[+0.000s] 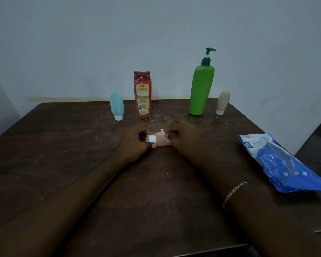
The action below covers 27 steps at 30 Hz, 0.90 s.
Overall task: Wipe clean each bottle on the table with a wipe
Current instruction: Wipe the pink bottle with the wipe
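Table [63, 164], far edge: blue tube [116, 105], red bottle [142, 95], green pump bottle [200, 89], beige tube [223, 102] standing.
Right edge: wipes pack [278, 164] lying.
Pink bottle [160, 140]: being held sideways mid-table between hands.
Left hand [135, 143]: gripping its cap end.
Right hand [183, 135]: pinching wipe [163, 133] against it.

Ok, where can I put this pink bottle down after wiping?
Widest bare patch: table left of the left hand, before the blue tube. Narrower gap between red bottle and green pump bottle. Wipes pack crowds the right.

Scuffed dark wood table [63, 145], glossy plastic pack [285, 164].
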Each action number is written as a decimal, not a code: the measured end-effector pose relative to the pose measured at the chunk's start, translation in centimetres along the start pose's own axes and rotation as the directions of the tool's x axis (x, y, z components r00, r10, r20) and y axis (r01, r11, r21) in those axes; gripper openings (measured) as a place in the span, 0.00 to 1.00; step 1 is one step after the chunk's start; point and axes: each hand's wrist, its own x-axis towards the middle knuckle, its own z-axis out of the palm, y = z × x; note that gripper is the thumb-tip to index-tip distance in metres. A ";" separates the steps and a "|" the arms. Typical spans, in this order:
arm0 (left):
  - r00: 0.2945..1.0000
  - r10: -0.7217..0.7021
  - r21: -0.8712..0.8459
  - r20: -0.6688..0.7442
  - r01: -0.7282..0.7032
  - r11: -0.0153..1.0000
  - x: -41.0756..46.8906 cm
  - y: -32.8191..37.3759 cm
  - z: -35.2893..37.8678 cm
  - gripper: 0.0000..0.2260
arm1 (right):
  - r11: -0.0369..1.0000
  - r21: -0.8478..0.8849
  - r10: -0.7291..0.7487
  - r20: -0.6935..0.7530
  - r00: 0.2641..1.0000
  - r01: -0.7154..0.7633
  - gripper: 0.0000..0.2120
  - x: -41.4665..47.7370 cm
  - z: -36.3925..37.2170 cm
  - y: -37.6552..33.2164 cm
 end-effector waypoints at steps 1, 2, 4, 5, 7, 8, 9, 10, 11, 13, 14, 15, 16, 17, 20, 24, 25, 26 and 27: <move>1.000 0.004 -0.003 0.000 -0.004 1.000 0.0 0.0 0.0 0.11 | 0.999 -0.012 -0.041 0.024 0.999 0.042 0.10 -0.1 0.5 -0.6; 1.000 0.005 -0.014 -0.001 -0.005 1.000 0.0 0.0 0.0 0.11 | 0.997 -0.021 -0.076 0.052 0.996 0.078 0.11 -0.3 0.9 -1.1; 1.000 0.006 -0.026 -0.004 -0.006 1.000 0.0 0.0 0.0 0.10 | 0.995 -0.028 -0.096 0.081 0.992 0.099 0.11 -0.7 1.1 -0.9; 1.000 0.009 -0.024 -0.004 -0.009 1.000 0.0 -0.1 0.0 0.10 | 0.996 -0.026 -0.088 0.075 0.993 0.090 0.11 -0.7 0.8 -0.2; 1.000 0.009 -0.009 -0.002 -0.009 1.000 0.1 -0.2 0.0 0.11 | 0.999 -0.024 -0.033 0.040 0.999 0.034 0.10 -0.6 -0.1 1.2; 1.000 0.003 -0.001 0.001 -0.003 1.000 0.1 -0.2 0.1 0.12 | 1.000 -0.021 0.005 0.010 1.000 -0.004 0.10 -0.3 -0.4 1.7; 1.000 0.000 0.006 0.003 0.000 1.000 0.1 -0.2 0.1 0.12 | 0.999 -0.015 0.030 -0.013 0.999 -0.031 0.10 -0.1 -0.5 1.9; 1.000 -0.002 0.010 0.001 0.002 1.000 0.1 -0.2 0.1 0.12 | 0.999 -0.016 0.033 -0.015 0.999 -0.033 0.10 0.2 -0.4 1.6; 1.000 0.002 0.010 -0.002 -0.002 1.000 0.1 -0.2 0.1 0.12 | 1.000 -0.020 0.010 0.003 1.000 -0.010 0.10 0.3 -0.1 0.9; 1.000 0.019 -0.004 -0.002 -0.019 1.000 0.0 -0.3 0.1 0.11 | 0.998 -0.020 -0.054 0.049 0.997 0.055 0.10 -0.1 0.5 -0.4; 1.000 0.024 -0.014 -0.004 -0.024 1.000 0.0 -0.3 0.1 0.11 | 0.997 -0.014 -0.072 0.057 0.996 0.073 0.10 -0.4 0.7 -0.5; 1.000 0.024 -0.019 -0.007 -0.024 1.000 0.0 -0.3 0.1 0.11 | 0.997 -0.005 -0.071 0.054 0.996 0.071 0.10 -0.7 0.6 -0.3; 1.000 0.020 -0.019 -0.011 -0.020 1.000 0.0 -0.3 0.1 0.11 | 0.999 0.003 -0.051 0.042 0.998 0.050 0.09 -0.8 0.4 0.3; 1.000 0.019 -0.011 -0.012 -0.019 1.000 0.1 -0.4 0.1 0.12 | 1.000 0.011 -0.020 0.015 1.000 0.020 0.09 -0.8 0.2 1.1; 1.000 0.015 0.011 0.010 -0.015 1.000 0.2 -0.4 0.2 0.12 | 0.990 0.089 0.113 -0.087 0.990 -0.105 0.08 -0.4 -0.3 2.6; 0.999 0.020 0.037 0.050 -0.022 0.999 0.4 -0.6 0.2 0.14 | 0.995 0.059 0.077 -0.041 0.996 -0.074 0.07 -0.4 0.4 1.3; 0.998 0.016 0.047 0.062 -0.019 0.999 0.5 -0.7 0.2 0.14 | 0.996 0.062 0.068 -0.036 0.997 -0.066 0.07 -0.5 0.5 1.1; 0.998 0.011 0.048 0.068 -0.014 0.999 0.5 -0.7 0.3 0.15 | 0.996 0.070 0.064 -0.039 0.997 -0.062 0.06 -0.6 0.6 1.0; 0.998 0.009 0.036 0.069 -0.012 0.999 0.5 -0.8 0.3 0.15 | 0.995 0.076 0.062 -0.044 0.997 -0.059 0.06 -0.7 0.7 1.1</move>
